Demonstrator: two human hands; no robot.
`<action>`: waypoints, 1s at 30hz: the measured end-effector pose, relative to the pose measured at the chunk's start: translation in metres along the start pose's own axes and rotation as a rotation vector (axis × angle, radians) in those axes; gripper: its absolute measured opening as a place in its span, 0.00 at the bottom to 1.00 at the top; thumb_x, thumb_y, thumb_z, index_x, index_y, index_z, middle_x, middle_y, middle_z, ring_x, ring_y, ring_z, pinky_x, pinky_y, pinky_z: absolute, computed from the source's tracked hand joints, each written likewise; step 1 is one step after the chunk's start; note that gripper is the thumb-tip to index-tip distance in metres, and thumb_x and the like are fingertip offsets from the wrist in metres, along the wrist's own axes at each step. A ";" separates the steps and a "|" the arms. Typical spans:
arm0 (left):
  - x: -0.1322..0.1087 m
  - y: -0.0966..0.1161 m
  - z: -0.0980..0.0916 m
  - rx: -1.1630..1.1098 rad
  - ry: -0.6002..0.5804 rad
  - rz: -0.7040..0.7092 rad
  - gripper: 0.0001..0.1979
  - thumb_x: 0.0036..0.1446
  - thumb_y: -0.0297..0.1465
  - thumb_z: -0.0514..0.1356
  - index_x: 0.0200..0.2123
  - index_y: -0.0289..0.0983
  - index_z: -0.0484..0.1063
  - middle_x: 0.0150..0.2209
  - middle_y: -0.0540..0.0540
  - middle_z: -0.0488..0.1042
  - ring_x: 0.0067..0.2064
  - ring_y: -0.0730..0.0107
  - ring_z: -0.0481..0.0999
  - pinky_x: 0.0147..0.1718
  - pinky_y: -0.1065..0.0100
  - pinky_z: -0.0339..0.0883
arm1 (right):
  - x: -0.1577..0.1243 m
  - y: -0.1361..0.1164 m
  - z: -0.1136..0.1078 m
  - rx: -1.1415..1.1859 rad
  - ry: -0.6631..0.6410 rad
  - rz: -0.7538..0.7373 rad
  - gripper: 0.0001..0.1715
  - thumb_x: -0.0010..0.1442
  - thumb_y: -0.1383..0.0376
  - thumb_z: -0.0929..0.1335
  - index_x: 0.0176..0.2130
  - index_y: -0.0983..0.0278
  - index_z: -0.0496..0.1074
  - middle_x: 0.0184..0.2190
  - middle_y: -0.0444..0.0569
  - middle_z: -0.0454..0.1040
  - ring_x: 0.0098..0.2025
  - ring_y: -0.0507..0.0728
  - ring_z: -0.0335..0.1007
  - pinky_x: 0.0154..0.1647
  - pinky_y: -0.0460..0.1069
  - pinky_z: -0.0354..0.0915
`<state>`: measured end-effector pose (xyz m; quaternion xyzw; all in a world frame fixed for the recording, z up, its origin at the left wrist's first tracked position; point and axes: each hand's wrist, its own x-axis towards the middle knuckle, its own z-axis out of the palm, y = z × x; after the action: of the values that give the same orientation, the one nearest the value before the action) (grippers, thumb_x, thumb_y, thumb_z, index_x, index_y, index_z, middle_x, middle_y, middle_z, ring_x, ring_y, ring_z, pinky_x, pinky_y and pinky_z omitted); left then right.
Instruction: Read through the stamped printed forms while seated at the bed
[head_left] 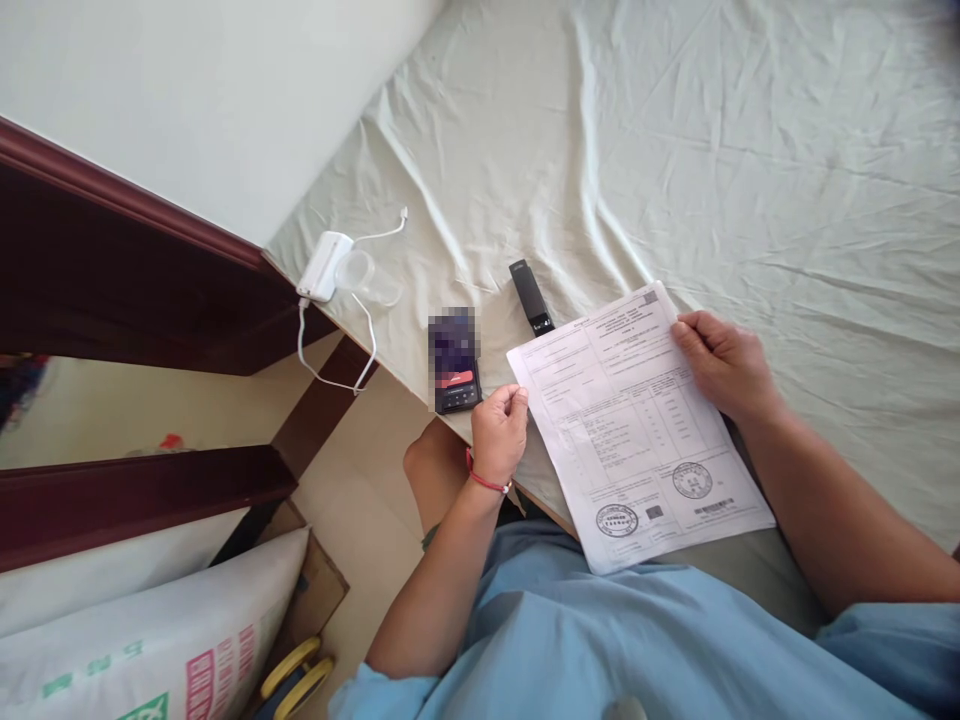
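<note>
A stack of printed papers with round stamps near its lower edge lies tilted between my hands, its bottom close to the blue shirt. My right hand grips the upper right edge, thumb on top. On the other side, my left hand, with a red string on the wrist, pinches the left edge. Just beyond the top of the papers lies a black slim device on the pale green sheet. A phone with a lit, partly blurred screen rests left of the papers, near my left hand.
The pale sheet covers the broad surface. Near its left edge sit a white power bank with a cable and a clear plastic cup. Dark red wooden boards and a white printed sack are at the left.
</note>
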<state>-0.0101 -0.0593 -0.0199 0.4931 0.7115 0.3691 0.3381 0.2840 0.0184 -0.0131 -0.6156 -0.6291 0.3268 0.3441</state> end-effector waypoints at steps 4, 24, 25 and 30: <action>0.005 0.013 -0.001 0.172 0.042 0.096 0.15 0.65 0.38 0.56 0.26 0.39 0.68 0.21 0.52 0.65 0.26 0.73 0.63 0.31 0.68 0.57 | 0.000 -0.002 0.000 -0.038 0.021 -0.008 0.14 0.69 0.52 0.68 0.34 0.55 0.74 0.25 0.45 0.73 0.29 0.60 0.70 0.33 0.55 0.64; 0.010 -0.007 0.013 0.163 0.199 0.170 0.18 0.67 0.42 0.57 0.36 0.37 0.80 0.27 0.47 0.77 0.29 0.71 0.72 0.32 0.69 0.62 | -0.002 0.000 0.004 -0.163 0.062 -0.035 0.10 0.67 0.57 0.67 0.36 0.58 0.75 0.24 0.44 0.73 0.26 0.56 0.65 0.32 0.53 0.61; 0.010 -0.008 0.014 0.167 0.199 0.169 0.18 0.68 0.42 0.57 0.36 0.37 0.80 0.27 0.48 0.77 0.29 0.71 0.72 0.32 0.69 0.62 | -0.002 0.001 0.004 -0.164 0.065 -0.036 0.10 0.67 0.58 0.67 0.36 0.58 0.75 0.24 0.44 0.73 0.26 0.56 0.65 0.32 0.53 0.61; 0.011 -0.008 0.014 0.202 0.199 0.168 0.17 0.67 0.41 0.56 0.34 0.37 0.79 0.26 0.48 0.77 0.28 0.71 0.71 0.32 0.69 0.62 | -0.001 0.004 0.006 -0.164 0.068 -0.039 0.09 0.67 0.58 0.68 0.36 0.58 0.75 0.23 0.44 0.72 0.26 0.56 0.65 0.32 0.53 0.62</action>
<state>-0.0048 -0.0484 -0.0349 0.5435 0.7312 0.3697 0.1824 0.2815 0.0174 -0.0195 -0.6401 -0.6534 0.2465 0.3201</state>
